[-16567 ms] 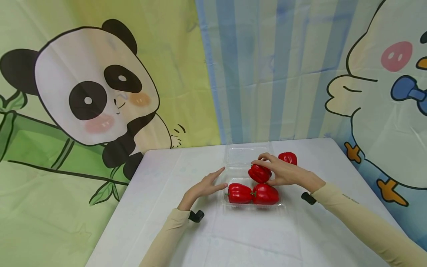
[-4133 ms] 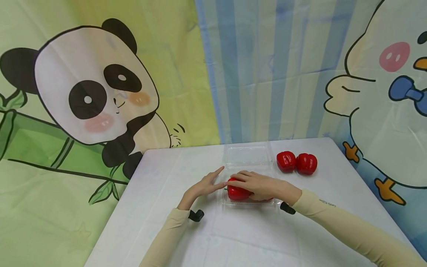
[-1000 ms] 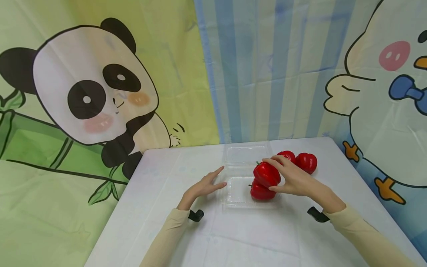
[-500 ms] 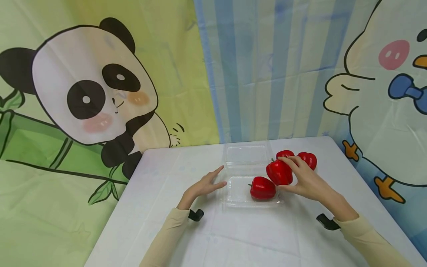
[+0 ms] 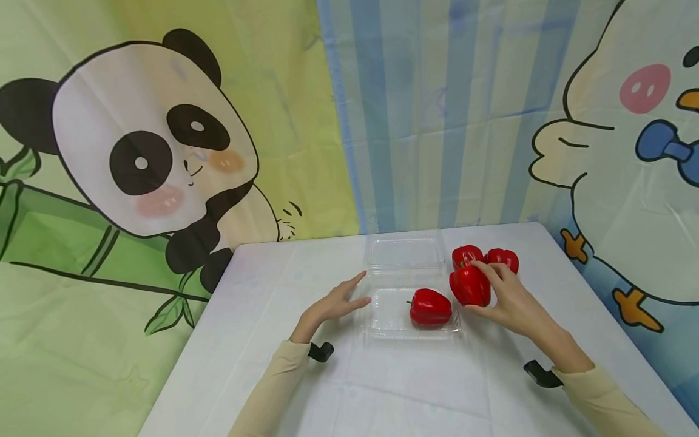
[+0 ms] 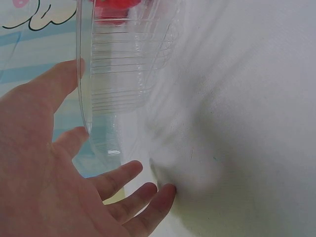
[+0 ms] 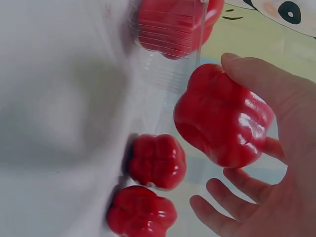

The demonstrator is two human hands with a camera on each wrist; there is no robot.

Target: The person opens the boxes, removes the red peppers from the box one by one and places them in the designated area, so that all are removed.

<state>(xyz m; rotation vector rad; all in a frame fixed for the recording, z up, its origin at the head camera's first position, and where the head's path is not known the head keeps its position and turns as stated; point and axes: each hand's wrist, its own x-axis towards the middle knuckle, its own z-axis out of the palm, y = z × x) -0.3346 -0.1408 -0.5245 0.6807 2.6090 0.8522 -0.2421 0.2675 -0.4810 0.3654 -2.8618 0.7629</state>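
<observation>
My right hand pinches a red bell pepper between thumb and fingers, just right of a clear plastic clamshell box. In the right wrist view that bell pepper hangs apart from the table. One red bell pepper lies in the right part of the box, its stem to the left. At the box's left side, my left hand has its fingers extended. The left wrist view shows the thumb and a fingertip touching the box's rim.
Two more red bell peppers, one at the left and one at the right, sit side by side behind my right hand. The box's lid lies folded back on the white table. A cartoon-printed curtain stands behind.
The bell pepper in my right hand has moved right, out from above the box and past its right side. Earlier, that hand reached into the box. The left hand stays at the rim.
</observation>
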